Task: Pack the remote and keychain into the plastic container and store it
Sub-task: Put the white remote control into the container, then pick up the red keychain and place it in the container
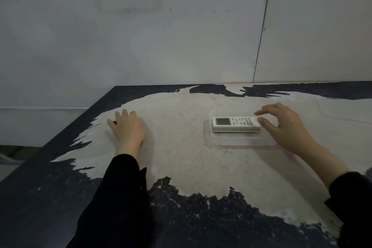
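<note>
A white remote (236, 124) with a grey screen lies lengthwise inside a shallow clear plastic container (241, 141) right of the table's middle. My right hand (285, 127) hovers at the remote's right end with its fingers spread. The thumb is at the remote's tip and nothing is gripped. My left hand (126, 129) lies palm down and flat on the table at the left. A small red bit (115, 122) peeks out beside its fingers; I cannot tell whether this is the keychain, and anything under the palm is hidden.
The table (181, 167) has a worn pale patch with dark edges, and its left edge drops off to the floor. A second clear plastic piece (346, 112), perhaps a lid, lies at the far right. A white wall (181, 36) stands just behind the table.
</note>
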The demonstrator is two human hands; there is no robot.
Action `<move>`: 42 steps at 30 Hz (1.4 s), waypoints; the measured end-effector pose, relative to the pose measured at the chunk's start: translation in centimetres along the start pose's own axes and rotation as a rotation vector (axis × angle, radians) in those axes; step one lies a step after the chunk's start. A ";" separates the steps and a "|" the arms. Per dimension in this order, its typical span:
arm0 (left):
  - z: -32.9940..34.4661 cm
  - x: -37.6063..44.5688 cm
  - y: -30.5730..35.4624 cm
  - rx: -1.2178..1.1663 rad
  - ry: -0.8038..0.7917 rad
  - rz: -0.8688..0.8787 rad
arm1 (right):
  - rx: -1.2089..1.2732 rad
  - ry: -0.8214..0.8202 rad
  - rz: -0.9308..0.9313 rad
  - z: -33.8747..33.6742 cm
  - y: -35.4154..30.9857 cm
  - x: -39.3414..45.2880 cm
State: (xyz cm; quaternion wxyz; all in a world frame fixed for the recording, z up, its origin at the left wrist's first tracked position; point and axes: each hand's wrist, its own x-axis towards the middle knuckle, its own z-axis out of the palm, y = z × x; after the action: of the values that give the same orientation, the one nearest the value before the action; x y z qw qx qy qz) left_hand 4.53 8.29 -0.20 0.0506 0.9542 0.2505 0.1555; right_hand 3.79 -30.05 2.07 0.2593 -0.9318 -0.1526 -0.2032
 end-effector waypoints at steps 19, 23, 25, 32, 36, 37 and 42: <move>-3.3 -2.2 6.0 -0.967 0.034 0.333 | 0.122 0.133 -0.209 -0.4 -3.6 -0.9; -5.2 -6.1 10.4 -1.024 -0.101 0.602 | 0.237 0.042 -0.141 0.2 -4.4 -1.3; -5.5 -7.8 11.8 -1.043 -0.170 0.688 | 0.271 -0.015 -0.095 0.3 -4.6 -1.3; -4.1 -10.6 13.8 -1.124 -0.357 0.726 | 0.407 -0.076 -0.009 0.5 -4.6 -1.4; -3.8 -10.7 14.0 -1.281 -0.428 0.666 | 0.495 -0.077 0.052 0.8 -4.5 -1.3; -3.8 -10.7 14.1 -1.316 -0.456 0.660 | 0.507 -0.086 0.062 0.8 -4.5 -1.3; -3.7 -10.7 14.1 -1.390 -0.474 0.683 | 0.584 -0.141 0.132 0.9 -4.5 -1.2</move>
State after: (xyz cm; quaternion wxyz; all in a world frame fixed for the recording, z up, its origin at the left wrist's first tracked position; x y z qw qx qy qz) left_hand 1.02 -9.22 2.88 0.6333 0.7362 -0.2260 0.0763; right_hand 1.26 -26.06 2.68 0.5176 -0.8376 -0.1611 -0.0681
